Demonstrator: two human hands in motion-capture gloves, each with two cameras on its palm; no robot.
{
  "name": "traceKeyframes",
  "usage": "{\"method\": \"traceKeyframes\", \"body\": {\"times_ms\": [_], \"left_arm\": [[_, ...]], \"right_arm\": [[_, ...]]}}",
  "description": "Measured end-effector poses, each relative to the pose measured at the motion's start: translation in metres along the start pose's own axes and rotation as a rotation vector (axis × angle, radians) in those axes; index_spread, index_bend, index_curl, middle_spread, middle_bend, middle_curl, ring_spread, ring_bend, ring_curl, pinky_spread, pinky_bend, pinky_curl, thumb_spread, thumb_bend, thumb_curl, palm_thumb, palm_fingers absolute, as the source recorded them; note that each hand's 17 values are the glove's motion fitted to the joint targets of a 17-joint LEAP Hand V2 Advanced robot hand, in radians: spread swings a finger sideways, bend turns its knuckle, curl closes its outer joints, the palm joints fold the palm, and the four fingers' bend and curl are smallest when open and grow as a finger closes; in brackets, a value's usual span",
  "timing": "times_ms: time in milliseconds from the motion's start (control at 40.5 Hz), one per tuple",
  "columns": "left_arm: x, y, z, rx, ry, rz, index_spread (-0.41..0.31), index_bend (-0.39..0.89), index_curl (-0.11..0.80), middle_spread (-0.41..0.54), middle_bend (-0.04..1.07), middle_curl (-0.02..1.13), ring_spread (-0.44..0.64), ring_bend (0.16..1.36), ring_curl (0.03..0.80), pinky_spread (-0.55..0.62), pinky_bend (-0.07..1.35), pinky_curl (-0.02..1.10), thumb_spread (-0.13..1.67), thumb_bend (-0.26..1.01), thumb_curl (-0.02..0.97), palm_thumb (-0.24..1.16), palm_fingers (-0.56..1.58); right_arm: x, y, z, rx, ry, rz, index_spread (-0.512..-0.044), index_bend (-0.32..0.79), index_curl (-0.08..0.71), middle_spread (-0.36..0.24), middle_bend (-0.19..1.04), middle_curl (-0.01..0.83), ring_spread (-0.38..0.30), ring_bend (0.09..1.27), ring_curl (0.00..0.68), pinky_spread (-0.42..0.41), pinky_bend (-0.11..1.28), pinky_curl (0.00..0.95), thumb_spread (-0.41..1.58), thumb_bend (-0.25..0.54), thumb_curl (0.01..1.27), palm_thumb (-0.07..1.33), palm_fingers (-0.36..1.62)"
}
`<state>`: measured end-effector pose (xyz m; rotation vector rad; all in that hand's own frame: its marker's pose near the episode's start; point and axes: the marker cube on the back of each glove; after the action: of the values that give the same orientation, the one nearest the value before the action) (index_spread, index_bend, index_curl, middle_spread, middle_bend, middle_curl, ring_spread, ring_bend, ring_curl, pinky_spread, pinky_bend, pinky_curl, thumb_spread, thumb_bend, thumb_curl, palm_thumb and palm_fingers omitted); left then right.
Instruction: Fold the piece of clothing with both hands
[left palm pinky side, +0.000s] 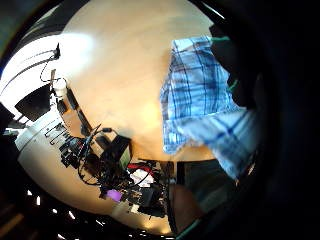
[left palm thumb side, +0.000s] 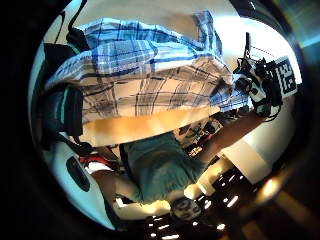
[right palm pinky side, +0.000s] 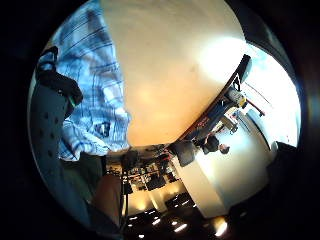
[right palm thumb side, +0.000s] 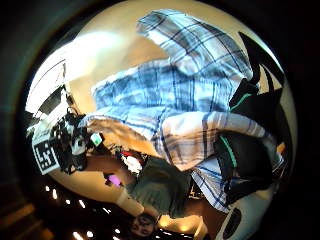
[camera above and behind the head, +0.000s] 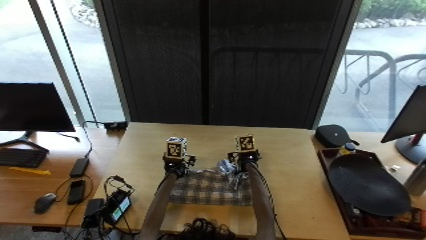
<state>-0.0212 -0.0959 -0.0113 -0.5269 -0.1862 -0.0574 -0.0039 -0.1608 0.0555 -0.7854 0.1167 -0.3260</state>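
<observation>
Shirt (camera above and behind the head: 210, 187), lower centre on the table (camera above and behind the head: 293, 160), is being folded: I am gripping its far edge with left hand (camera above and behind the head: 176, 164) and right hand (camera above and behind the head: 243, 161); next, drawing it toward me evenly.

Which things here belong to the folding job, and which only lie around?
Job: plaid garment, left hand, right hand, both gripping it.
Lying about: monitor, mouse, black tray, dark case.

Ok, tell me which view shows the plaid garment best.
The left thumb side palm view: the plaid garment spreads widest there, folds visible. The outside view shows it small between the forearms; the little-finger views catch only an edge.
</observation>
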Motion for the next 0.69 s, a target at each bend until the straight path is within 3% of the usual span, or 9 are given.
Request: {"method": "traceKeyframes", "body": {"times_ms": [173,222,321,420,494,518,592,642,691], "left_arm": [[-0.004,-0.034,0.018,0.119,-0.055,-0.019,-0.24,0.22,0.483,-0.259,0.56,0.55,-0.21,0.5,0.409,0.11,0.09,0.07,1.33,0.0,0.367,0.86,0.94],[-0.004,-0.04,0.025,0.123,-0.054,0.041,-0.24,0.23,0.488,-0.253,0.55,0.55,-0.2,0.48,0.406,0.12,0.09,0.06,1.34,0.0,0.364,0.86,0.93],[0.013,-0.042,0.038,0.064,0.114,0.268,-0.239,0.24,0.496,-0.249,0.56,0.55,-0.18,0.47,0.403,0.14,0.09,0.05,1.35,-0.01,0.361,0.86,0.92],[0.002,-0.04,0.04,0.094,0.064,0.111,-0.234,0.22,0.497,-0.246,0.56,0.55,-0.17,0.46,0.403,0.14,0.1,0.04,1.36,-0.01,0.358,0.86,0.91],[-0.002,-0.035,0.034,0.186,0.026,0.074,-0.215,0.14,0.479,-0.238,0.56,0.55,-0.15,0.46,0.408,0.16,0.14,0.05,1.36,-0.01,0.355,0.85,0.85],[-0.004,-0.033,0.031,0.238,0.007,0.062,-0.198,0.1,0.467,-0.213,0.49,0.53,-0.11,0.43,0.404,0.17,0.2,0.07,1.37,-0.01,0.354,0.85,0.72],[-0.012,-0.025,0.019,0.44,-0.066,0.017,-0.177,0.11,0.453,-0.182,0.45,0.54,-0.07,0.44,0.419,0.18,0.23,0.1,1.37,0.0,0.353,0.85,0.66],[-0.014,-0.019,0.017,0.547,-0.081,0.009,-0.158,0.09,0.435,-0.14,0.34,0.51,-0.02,0.45,0.419,0.19,0.3,0.13,1.37,-0.01,0.349,0.84,0.55],[-0.012,-0.022,0.024,0.615,-0.047,0.03,-0.144,0.08,0.418,-0.106,0.28,0.49,0.02,0.46,0.417,0.2,0.34,0.15,1.36,-0.04,0.339,0.79,0.5]], "right_arm": [[0.009,-0.026,0.015,0.06,0.024,0.114,-0.316,0.21,0.393,-0.223,0.51,0.497,-0.243,0.66,0.445,-0.25,0.45,0.361,1.16,-0.013,0.35,0.92,1.23],[0.01,-0.03,0.018,0.08,0.034,0.117,-0.316,0.2,0.399,-0.224,0.51,0.496,-0.244,0.66,0.445,-0.242,0.43,0.359,1.17,-0.013,0.35,0.92,1.23],[0.015,-0.031,0.02,0.123,0.05,0.17,-0.317,0.19,0.409,-0.228,0.49,0.497,-0.245,0.63,0.443,-0.234,0.42,0.356,1.16,-0.013,0.35,0.92,1.24],[0.018,-0.027,0.016,0.21,0.063,0.208,-0.318,0.2,0.421,-0.228,0.47,0.494,-0.251,0.6,0.438,-0.224,0.41,0.357,1.16,-0.012,0.35,0.93,1.23],[0.015,-0.015,0.012,0.285,0.051,0.187,-0.317,0.2,0.429,-0.232,0.46,0.491,-0.253,0.58,0.438,-0.218,0.41,0.356,1.16,-0.013,0.35,0.93,1.22],[0.013,-0.011,0.01,0.344,0.038,0.154,-0.316,0.21,0.433,-0.229,0.37,0.466,-0.25,0.57,0.436,-0.199,0.42,0.362,1.15,-0.016,0.35,0.92,1.14],[0.0,0.004,0.0,0.591,-0.061,-0.052,-0.317,0.18,0.434,-0.238,0.32,0.455,-0.243,0.54,0.429,-0.184,0.43,0.363,1.16,-0.016,0.35,0.92,1.09],[0.0,0.016,0.0,0.734,-0.128,-0.122,-0.32,0.14,0.428,-0.204,0.19,0.423,-0.22,0.47,0.42,-0.114,0.46,0.38,1.18,-0.02,0.35,0.9,0.79],[0.011,0.031,0.009,0.802,-0.147,-0.043,-0.319,0.11,0.428,-0.18,0.13,0.408,-0.189,0.45,0.43,-0.067,0.51,0.406,1.2,-0.027,0.35,0.88,0.64]]}}
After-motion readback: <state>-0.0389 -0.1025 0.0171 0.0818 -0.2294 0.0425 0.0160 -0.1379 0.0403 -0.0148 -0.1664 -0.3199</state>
